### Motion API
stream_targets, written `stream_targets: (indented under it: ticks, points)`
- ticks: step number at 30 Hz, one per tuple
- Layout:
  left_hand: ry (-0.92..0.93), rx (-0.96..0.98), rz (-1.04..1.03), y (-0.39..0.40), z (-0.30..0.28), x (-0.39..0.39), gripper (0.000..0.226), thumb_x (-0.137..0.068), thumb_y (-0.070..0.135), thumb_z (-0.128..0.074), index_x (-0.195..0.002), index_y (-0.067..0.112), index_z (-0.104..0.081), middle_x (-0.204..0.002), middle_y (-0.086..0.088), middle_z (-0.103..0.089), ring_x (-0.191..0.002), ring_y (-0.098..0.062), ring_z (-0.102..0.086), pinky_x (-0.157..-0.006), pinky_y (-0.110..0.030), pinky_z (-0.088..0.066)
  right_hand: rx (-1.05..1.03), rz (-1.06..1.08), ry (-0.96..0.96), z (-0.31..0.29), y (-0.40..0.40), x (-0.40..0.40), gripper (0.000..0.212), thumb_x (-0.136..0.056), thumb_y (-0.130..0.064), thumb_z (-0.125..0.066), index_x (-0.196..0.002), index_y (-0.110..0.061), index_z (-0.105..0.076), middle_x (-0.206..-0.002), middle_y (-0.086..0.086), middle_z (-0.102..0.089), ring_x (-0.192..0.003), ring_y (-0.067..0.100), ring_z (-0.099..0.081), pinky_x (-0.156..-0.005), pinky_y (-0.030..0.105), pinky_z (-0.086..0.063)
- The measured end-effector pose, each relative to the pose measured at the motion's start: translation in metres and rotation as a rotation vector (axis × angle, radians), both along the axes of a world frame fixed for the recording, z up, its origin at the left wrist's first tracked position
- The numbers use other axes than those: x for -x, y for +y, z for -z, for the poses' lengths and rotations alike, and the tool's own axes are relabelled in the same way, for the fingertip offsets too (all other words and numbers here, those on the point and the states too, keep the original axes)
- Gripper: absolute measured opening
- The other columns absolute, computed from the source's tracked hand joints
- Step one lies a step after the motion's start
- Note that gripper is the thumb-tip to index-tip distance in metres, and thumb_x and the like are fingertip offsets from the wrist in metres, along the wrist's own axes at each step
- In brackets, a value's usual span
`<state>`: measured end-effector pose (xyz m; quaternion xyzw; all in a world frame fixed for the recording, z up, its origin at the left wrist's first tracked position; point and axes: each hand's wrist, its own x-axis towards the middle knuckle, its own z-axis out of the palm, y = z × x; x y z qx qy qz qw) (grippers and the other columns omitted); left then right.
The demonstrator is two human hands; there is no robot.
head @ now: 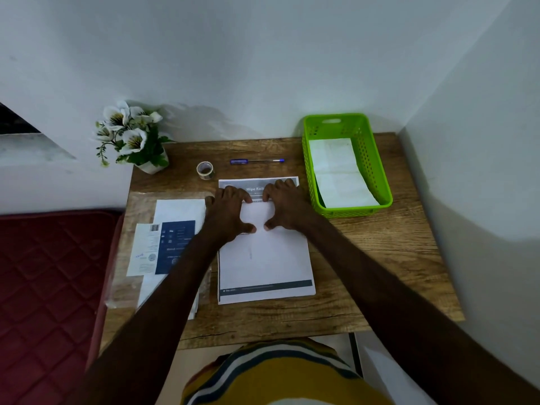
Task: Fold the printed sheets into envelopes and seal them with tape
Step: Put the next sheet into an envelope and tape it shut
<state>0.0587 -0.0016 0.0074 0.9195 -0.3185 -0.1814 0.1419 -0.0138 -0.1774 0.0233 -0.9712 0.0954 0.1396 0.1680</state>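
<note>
A printed sheet [264,258] lies in the middle of the wooden table [365,273], with a dark band near its bottom edge and a grey header at the top. A flap of it is folded over its upper part. My left hand [229,213] and my right hand [285,207] lie side by side on that flap, fingers spread along its far edge and thumbs stretched toward each other. A roll of clear tape [205,170] stands behind the sheet to the left.
A green basket [377,171] at the back right holds folded white paper. A blue pen [257,161] lies behind the sheet. A stack of papers and a dark blue leaflet [174,247] lie at the left. A flower pot [134,138] stands at the back left corner.
</note>
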Motion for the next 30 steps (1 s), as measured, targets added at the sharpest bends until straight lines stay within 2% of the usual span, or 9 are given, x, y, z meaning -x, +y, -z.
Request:
stream_targets:
  ticks: [4, 7, 10, 12, 15, 19, 23, 26, 30]
  points:
    - [-0.101, -0.012, -0.016, 0.001, -0.008, 0.018, 0.072, -0.076, 0.046, -0.085, -0.135, 0.025, -0.049, -0.143, -0.003, -0.054, -0.135, -0.027, -0.043, -0.114, -0.05, -0.024, 0.096, 0.008, -0.06, -0.002, 0.012, 0.011, 0.071, -0.069, -0.047, -0.085, -0.128, -0.027, -0.051, -0.132, 0.001, -0.061, -0.128, 0.028, -0.046, -0.107, 0.048, -0.037]
    - [-0.231, -0.061, 0.008, 0.002, -0.012, 0.037, 0.071, -0.084, 0.046, -0.079, -0.143, 0.023, -0.049, -0.147, -0.007, -0.054, -0.138, -0.031, -0.047, -0.118, -0.056, -0.024, 0.249, -0.046, -0.134, -0.007, 0.022, 0.028, 0.054, -0.08, -0.042, -0.078, -0.127, -0.023, -0.062, -0.13, 0.005, -0.064, -0.125, 0.03, -0.051, -0.105, 0.048, -0.039]
    - [-0.408, -0.021, 0.081, 0.012, -0.011, 0.058, 0.052, -0.082, 0.033, -0.085, -0.127, 0.015, -0.066, -0.126, -0.014, -0.068, -0.119, -0.037, -0.062, -0.107, -0.058, -0.04, 0.329, -0.086, -0.3, -0.005, 0.029, 0.054, 0.028, -0.081, -0.031, -0.08, -0.105, -0.016, -0.077, -0.112, 0.009, -0.07, -0.108, 0.032, -0.063, -0.094, 0.046, -0.048]
    - [-0.521, 0.07, 0.112, 0.021, -0.003, 0.07, 0.038, -0.079, 0.024, -0.087, -0.112, 0.011, -0.073, -0.11, -0.014, -0.073, -0.103, -0.037, -0.068, -0.096, -0.054, -0.05, 0.312, -0.096, -0.431, 0.004, 0.032, 0.07, 0.016, -0.083, -0.022, -0.077, -0.095, -0.013, -0.078, -0.105, 0.012, -0.071, -0.099, 0.033, -0.065, -0.088, 0.045, -0.052]
    - [-0.555, 0.185, 0.116, 0.031, 0.009, 0.083, 0.03, -0.085, 0.025, -0.081, -0.109, 0.009, -0.074, -0.106, -0.013, -0.074, -0.097, -0.035, -0.07, -0.092, -0.048, -0.053, 0.297, -0.11, -0.531, 0.021, 0.034, 0.088, 0.016, -0.083, -0.019, -0.074, -0.097, -0.012, -0.076, -0.103, 0.01, -0.07, -0.093, 0.031, -0.065, -0.079, 0.041, -0.052]
    - [-0.432, 0.22, 0.1, 0.04, 0.026, 0.099, 0.046, -0.089, 0.029, -0.073, -0.129, 0.005, -0.067, -0.133, -0.018, -0.066, -0.122, -0.035, -0.063, -0.104, -0.053, -0.049, 0.275, -0.116, -0.514, 0.042, 0.039, 0.105, 0.036, -0.088, -0.027, -0.065, -0.118, -0.009, -0.071, -0.123, 0.012, -0.068, -0.104, 0.032, -0.065, -0.082, 0.043, -0.051]
    - [-0.311, 0.146, 0.063, 0.046, 0.039, 0.114, 0.059, -0.098, 0.039, -0.048, -0.149, 0.008, -0.05, -0.159, -0.017, -0.04, -0.149, -0.033, -0.037, -0.12, -0.055, -0.033, 0.276, -0.13, -0.413, 0.055, 0.043, 0.119, 0.055, -0.093, -0.038, -0.053, -0.137, -0.006, -0.06, -0.147, 0.015, -0.054, -0.118, 0.032, -0.057, -0.089, 0.046, -0.046]
    - [-0.319, 0.125, 0.071, 0.048, 0.045, 0.119, 0.055, -0.106, 0.037, -0.033, -0.153, 0.01, -0.044, -0.163, -0.014, -0.033, -0.153, -0.031, -0.029, -0.121, -0.055, -0.031, 0.275, -0.122, -0.381, 0.054, 0.045, 0.123, 0.057, -0.093, -0.04, -0.051, -0.138, -0.007, -0.059, -0.151, 0.013, -0.051, -0.12, 0.031, -0.056, -0.091, 0.046, -0.044]
    - [-0.291, 0.117, 0.03, 0.046, 0.048, 0.12, 0.055, -0.106, 0.036, -0.031, -0.154, 0.01, -0.041, -0.164, -0.011, -0.031, -0.154, -0.028, -0.027, -0.123, -0.053, -0.028, 0.255, -0.039, -0.415, 0.047, 0.056, 0.117, 0.047, -0.095, -0.033, -0.053, -0.134, -0.009, -0.064, -0.146, 0.01, -0.058, -0.121, 0.03, -0.061, -0.095, 0.048, -0.047]
